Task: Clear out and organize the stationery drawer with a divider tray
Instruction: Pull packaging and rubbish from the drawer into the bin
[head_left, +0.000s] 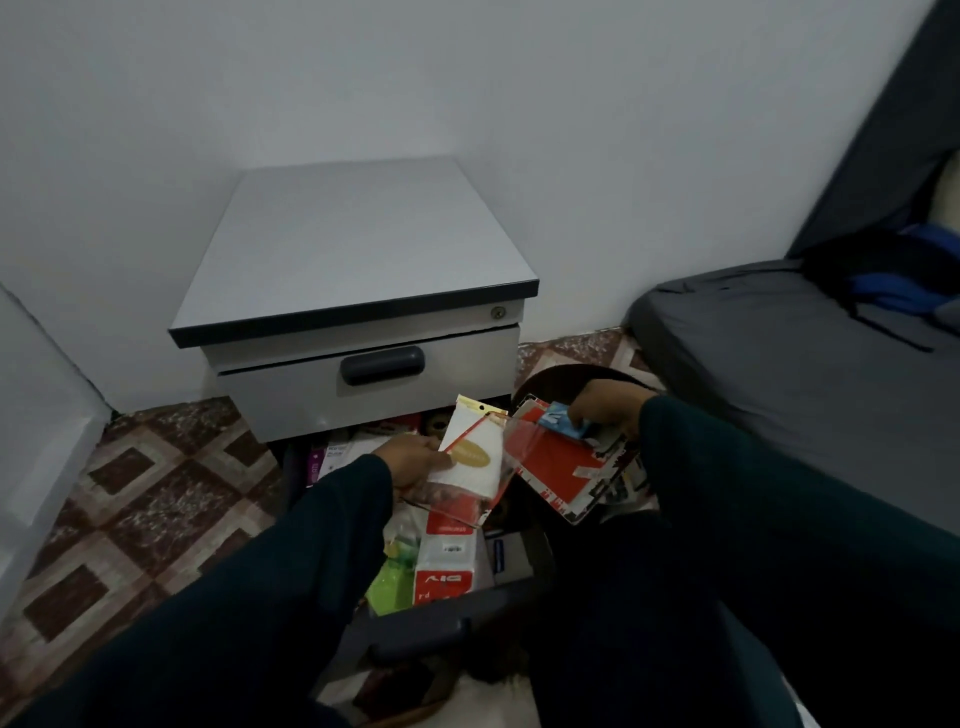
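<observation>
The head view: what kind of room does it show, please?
Probably a bedroom or small home room: a low grey drawer cabinet with a dark handle stands against a plain white wall, on a brown patterned tile floor, beside a dark grey mattress.

The cabinet (358, 270) stands at twelve o'clock against the wall, its open drawer (441, 618) pulled toward six, packets (444, 561) inside it, and a mattress (789, 374) lies at three o'clock.
</observation>
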